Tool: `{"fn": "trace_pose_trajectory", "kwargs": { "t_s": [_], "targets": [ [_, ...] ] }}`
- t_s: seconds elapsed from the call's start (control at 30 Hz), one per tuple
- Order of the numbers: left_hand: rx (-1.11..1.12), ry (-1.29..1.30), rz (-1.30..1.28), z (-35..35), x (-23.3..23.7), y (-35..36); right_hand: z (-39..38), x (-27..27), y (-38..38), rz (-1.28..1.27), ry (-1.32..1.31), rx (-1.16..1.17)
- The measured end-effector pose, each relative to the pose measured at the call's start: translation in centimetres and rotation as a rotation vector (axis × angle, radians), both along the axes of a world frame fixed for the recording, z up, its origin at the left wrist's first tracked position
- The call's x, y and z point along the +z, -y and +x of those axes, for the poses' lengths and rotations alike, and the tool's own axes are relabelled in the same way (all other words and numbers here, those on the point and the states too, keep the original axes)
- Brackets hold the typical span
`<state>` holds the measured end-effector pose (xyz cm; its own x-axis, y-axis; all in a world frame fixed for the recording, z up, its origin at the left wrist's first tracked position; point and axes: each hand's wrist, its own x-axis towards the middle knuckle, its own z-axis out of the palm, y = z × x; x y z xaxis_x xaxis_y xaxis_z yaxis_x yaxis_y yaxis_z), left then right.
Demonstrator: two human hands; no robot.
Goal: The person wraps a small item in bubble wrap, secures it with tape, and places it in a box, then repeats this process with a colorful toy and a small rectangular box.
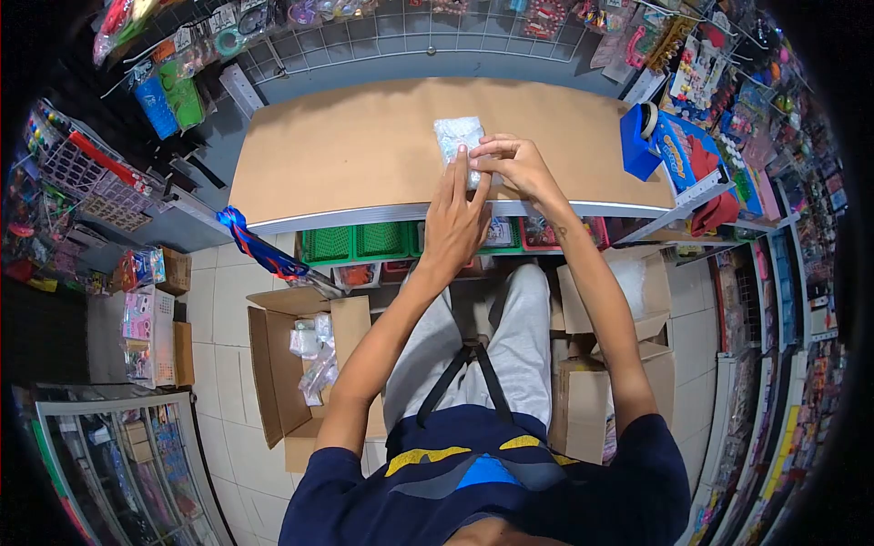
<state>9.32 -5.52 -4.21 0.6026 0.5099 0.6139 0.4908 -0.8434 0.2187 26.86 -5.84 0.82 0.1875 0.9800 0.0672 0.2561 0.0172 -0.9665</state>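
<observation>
Packet (457,131) (whitish) under both hands (453,218)

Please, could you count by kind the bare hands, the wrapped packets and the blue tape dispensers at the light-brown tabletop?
Bare hands: 2 (left hand, right hand)
Whitish, rectangular plastic-wrapped packet: 1
Blue tape dispenser: 1
Total: 4

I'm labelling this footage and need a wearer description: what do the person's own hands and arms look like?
The left hand and right hand are ungloved, and the forearms uncovered. Short, dark navy sleeves end above the elbows.
</observation>
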Motion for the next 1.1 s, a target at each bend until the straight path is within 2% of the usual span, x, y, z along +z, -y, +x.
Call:
{"fn": "trace_pose_trajectory", "kwargs": {
  "t_s": [0.17,0.27,0.47,0.57,0.67,0.77,0.87,0.97,1.0,1.1],
  "targets": [
    [-0.008,0.02,0.001,0.1,-0.3,-0.2,0.5,-1.2,-0.8,0.066,0.045,0.004],
    [-0.009,0.006,-0.003,0.0,-0.2,-0.1,0.8,-2.1,-1.6,0.104,0.192,-0.045],
    [-0.033,0.01,-0.008,-0.1,-0.4,-0.3,0.3,-2.8,-1.9,0.122,0.265,-0.148],
    [-0.043,0.02,-0.026,-0.2,-0.5,-0.2,-0.4,-3.8,-2.2,0.229,0.184,-0.246],
    [-0.046,0.021,-0.024,-0.2,-0.4,-0.2,-1.6,-2.4,-1.7,0.16,0.014,-0.41],
    [-0.048,0.01,-0.019,-0.3,-0.4,-0.4,-0.9,-3.9,-2.6,0.191,0.065,-0.322],
    [-0.045,0.036,0.022,-0.5,-0.7,-0.6,-1.1,-3.4,-2.3,0.133,-0.015,-0.288],
    [-0.058,0.014,0.063,-1.2,0.0,-1.7,1.4,-4.1,-2.7,0.115,-0.317,-0.186],
    [-0.064,-0.002,0.071,-1.5,0.3,-2.2,1.0,-1.7,-1.3,-0.004,-0.274,-0.263],
    [-0.132,-0.045,0.13,-1.7,0.7,-3.9,3.7,-4.0,-1.4,0.097,-0.351,-0.175]
  ]
}}
